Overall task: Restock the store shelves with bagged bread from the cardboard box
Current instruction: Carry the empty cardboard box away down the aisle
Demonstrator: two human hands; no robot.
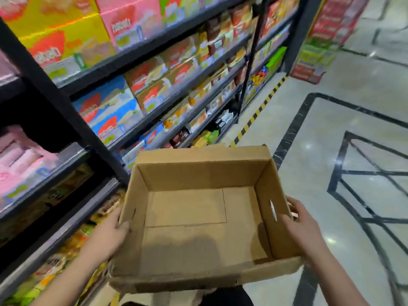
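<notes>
Holding: left hand (108, 233) and right hand (302, 226) are carrying the cardboard box (198, 175) between them, off the floor, in front of the body.
Left hand: is gripping the box's left wall, thumb hooking over the rim to the inside, fingers hidden outside.
Right hand: is clasping the right wall from outside beside the handle slot, fingers curling round it.
Box: is facing up open-topped, bare bottom panel showing, just right of the shelves.
Shelves (55, 102): black rack is running along the left, carrying colourful snack cartons (106, 107) on the upper levels.
Bagged goods (61, 257): are lying on the low shelves beside the left hand; too blurred to tell if bread.
Floor (331, 129): glossy tiles are showing right, hazard tape (258, 111) running along the rack's foot.
</notes>
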